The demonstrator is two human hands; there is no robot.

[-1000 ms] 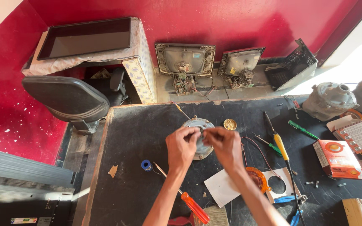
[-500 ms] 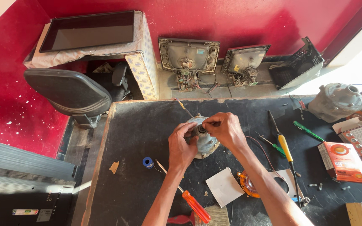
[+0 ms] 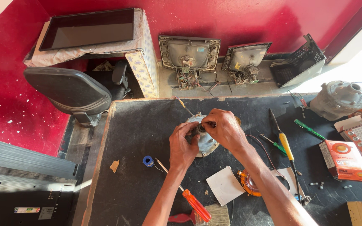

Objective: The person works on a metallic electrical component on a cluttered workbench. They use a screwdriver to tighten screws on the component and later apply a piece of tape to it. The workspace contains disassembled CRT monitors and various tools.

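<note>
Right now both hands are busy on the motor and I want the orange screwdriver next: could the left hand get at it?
Probably yes. The orange screwdriver lies uncovered on the table beside the left forearm, below the left hand, once it lets go of the motor.

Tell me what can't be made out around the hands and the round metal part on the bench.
Head view only:
- round metal part: its middle is covered by the left hand and right hand.
- The small dark piece at the fingertips is too small to identify.
- orange-handled screwdriver: handle end runs to the bottom edge.
- orange ring: partly under the right forearm.
</note>
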